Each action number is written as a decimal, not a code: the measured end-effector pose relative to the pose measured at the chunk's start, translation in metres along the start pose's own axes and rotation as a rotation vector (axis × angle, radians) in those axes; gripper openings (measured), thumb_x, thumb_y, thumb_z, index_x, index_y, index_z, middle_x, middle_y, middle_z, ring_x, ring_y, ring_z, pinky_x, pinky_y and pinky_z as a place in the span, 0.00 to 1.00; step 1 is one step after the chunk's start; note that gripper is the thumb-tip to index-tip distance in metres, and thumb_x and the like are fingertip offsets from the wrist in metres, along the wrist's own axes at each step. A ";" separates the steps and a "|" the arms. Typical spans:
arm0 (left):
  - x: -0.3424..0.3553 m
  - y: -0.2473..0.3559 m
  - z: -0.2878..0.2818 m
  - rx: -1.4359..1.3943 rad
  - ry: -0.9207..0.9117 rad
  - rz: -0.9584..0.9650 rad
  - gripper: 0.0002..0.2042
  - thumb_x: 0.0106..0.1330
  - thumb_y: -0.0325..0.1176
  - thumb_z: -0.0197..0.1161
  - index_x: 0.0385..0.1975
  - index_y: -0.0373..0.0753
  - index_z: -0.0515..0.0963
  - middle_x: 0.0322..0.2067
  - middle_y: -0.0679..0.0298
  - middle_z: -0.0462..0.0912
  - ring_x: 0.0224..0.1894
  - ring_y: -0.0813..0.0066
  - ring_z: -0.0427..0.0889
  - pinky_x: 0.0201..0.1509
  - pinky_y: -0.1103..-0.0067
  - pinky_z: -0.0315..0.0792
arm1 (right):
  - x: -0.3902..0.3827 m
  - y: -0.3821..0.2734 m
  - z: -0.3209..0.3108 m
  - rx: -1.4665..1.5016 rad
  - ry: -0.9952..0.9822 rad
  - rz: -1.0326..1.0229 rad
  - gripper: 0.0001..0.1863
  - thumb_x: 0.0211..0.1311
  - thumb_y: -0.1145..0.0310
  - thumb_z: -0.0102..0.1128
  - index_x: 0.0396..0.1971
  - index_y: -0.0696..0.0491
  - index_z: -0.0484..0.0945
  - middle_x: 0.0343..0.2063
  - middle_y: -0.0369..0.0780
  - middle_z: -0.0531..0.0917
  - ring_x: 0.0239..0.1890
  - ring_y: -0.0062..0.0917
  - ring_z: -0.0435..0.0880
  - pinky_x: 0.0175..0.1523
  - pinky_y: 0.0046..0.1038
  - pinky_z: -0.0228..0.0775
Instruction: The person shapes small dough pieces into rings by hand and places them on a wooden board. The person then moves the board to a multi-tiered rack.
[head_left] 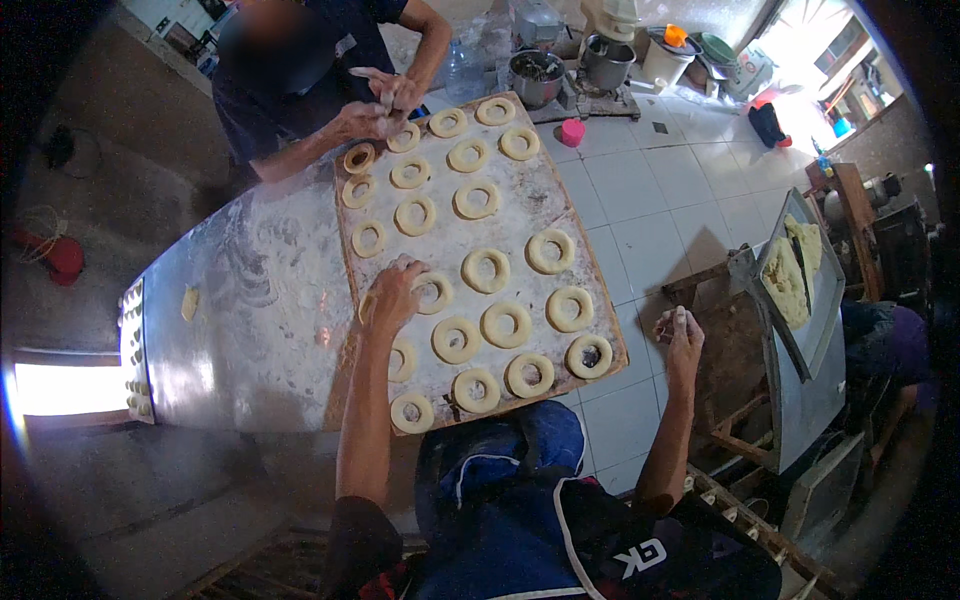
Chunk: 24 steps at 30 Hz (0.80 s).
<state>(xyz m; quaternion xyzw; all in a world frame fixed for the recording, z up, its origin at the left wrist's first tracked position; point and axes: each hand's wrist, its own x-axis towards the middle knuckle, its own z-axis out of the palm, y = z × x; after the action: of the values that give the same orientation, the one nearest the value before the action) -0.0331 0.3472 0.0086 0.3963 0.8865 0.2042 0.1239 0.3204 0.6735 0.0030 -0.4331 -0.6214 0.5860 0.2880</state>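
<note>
Several pale dough rings (485,253) lie in rows on a flour-dusted wooden board (531,194) atop a metal table (250,330). My left hand (398,285) is low over the board's left middle, fingers bent down among the rings; it partly covers one ring and is beside another (446,293). Whatever its fingertips grip is hidden. My right hand (678,333) is raised just off the board's right edge, fingers curled together, their contents too small to make out.
A co-worker (270,120) leans over the far left board edge, hands (395,95) near the rings. Metal bowls (536,78) and buckets stand behind on the tiled floor (640,170). At right, trays (820,330) holding dough (787,285) rest on a stand, another person (895,350) beyond.
</note>
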 end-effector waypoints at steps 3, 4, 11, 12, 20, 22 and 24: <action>0.010 -0.011 -0.002 -0.019 0.034 0.027 0.17 0.54 0.27 0.63 0.45 0.38 0.75 0.43 0.52 0.75 0.49 0.50 0.74 0.54 0.63 0.68 | 0.017 -0.002 0.002 0.029 -0.058 0.004 0.18 0.72 0.58 0.47 0.28 0.55 0.75 0.21 0.34 0.77 0.24 0.18 0.76 0.30 0.23 0.66; 0.012 -0.011 -0.005 -0.014 0.059 0.024 0.16 0.54 0.27 0.63 0.45 0.38 0.75 0.43 0.52 0.76 0.49 0.50 0.74 0.54 0.64 0.68 | 0.022 -0.002 0.003 0.015 -0.061 -0.002 0.19 0.72 0.58 0.46 0.27 0.56 0.75 0.21 0.34 0.76 0.24 0.18 0.75 0.29 0.23 0.66; 0.017 0.046 -0.002 0.034 0.166 0.022 0.16 0.56 0.30 0.63 0.46 0.42 0.76 0.45 0.56 0.76 0.49 0.53 0.74 0.53 0.66 0.69 | 0.039 -0.001 0.016 0.042 -0.107 0.009 0.19 0.72 0.58 0.45 0.27 0.57 0.74 0.21 0.35 0.76 0.24 0.18 0.75 0.29 0.22 0.67; 0.020 0.058 0.003 0.114 0.211 0.078 0.17 0.56 0.33 0.65 0.46 0.41 0.76 0.46 0.58 0.76 0.49 0.55 0.74 0.52 0.66 0.70 | 0.042 0.000 0.017 0.055 -0.115 0.017 0.19 0.72 0.58 0.45 0.27 0.57 0.74 0.21 0.35 0.76 0.24 0.18 0.75 0.29 0.22 0.67; 0.063 0.072 0.027 0.083 0.203 0.042 0.16 0.55 0.35 0.66 0.43 0.38 0.77 0.40 0.55 0.78 0.46 0.53 0.76 0.50 0.64 0.70 | 0.049 0.001 0.017 0.051 -0.145 0.021 0.18 0.72 0.58 0.45 0.27 0.56 0.74 0.21 0.35 0.77 0.24 0.18 0.75 0.29 0.22 0.68; 0.055 0.076 0.026 0.073 0.233 -0.005 0.16 0.55 0.34 0.66 0.43 0.38 0.77 0.39 0.54 0.79 0.45 0.52 0.77 0.50 0.63 0.70 | 0.047 0.001 0.015 0.058 -0.144 0.015 0.18 0.72 0.59 0.45 0.27 0.56 0.74 0.22 0.35 0.77 0.24 0.18 0.75 0.29 0.22 0.68; 0.035 0.084 0.022 0.011 0.348 -0.024 0.15 0.56 0.34 0.66 0.43 0.37 0.77 0.39 0.54 0.79 0.45 0.52 0.77 0.50 0.62 0.70 | 0.044 0.003 0.013 0.065 -0.142 0.021 0.18 0.72 0.59 0.45 0.27 0.56 0.74 0.22 0.35 0.77 0.24 0.18 0.75 0.29 0.22 0.68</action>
<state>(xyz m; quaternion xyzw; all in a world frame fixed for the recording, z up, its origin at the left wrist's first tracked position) 0.0075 0.4299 0.0256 0.3453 0.9002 0.2635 -0.0309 0.2893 0.7053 -0.0083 -0.3872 -0.6166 0.6380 0.2508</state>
